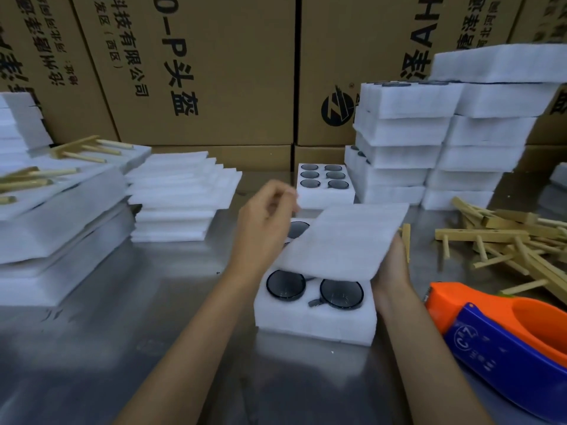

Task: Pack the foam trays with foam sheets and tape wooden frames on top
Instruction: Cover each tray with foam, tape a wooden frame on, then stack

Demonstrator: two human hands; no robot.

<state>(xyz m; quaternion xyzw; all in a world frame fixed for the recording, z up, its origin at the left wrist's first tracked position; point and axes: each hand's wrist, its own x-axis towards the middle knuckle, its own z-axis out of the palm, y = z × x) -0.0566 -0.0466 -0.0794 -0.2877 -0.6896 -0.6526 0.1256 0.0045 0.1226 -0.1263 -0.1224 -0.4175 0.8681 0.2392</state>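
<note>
From the head camera, a white foam tray [316, 317] with round pockets holding dark round lenses [286, 285] sits on the shiny metal tabletop [122, 332], directly in front of the person. A thin white foam sheet [346, 240] hovers tilted over the tray, covering its far and right pockets while the two nearest lenses are exposed. The sheet's long axis runs from near-left to far-right, skewed against the tray's own length, so the coming move looks like a turn and a drop to square it over the pockets.

The right hand [392, 271] is the grip on the sheet: it holds the sheet's near-right edge, its fingers hidden beneath the foam, right beside the tray's right wall. The left hand [267, 222] hangs above the tray's far-left corner, just off the sheet's left edge, fingers loosely curled and holding nothing; it is blurred. It is nearer the uncovered side and seems best placed to press the sheet flat.

A loose pile of pale wooden frames [503, 237] lies to the right, well apart from the tray, and an orange and blue tape dispenser [503, 332] rests at the near right. A stack of spare foam sheets [181, 191] sits to the left.
</note>
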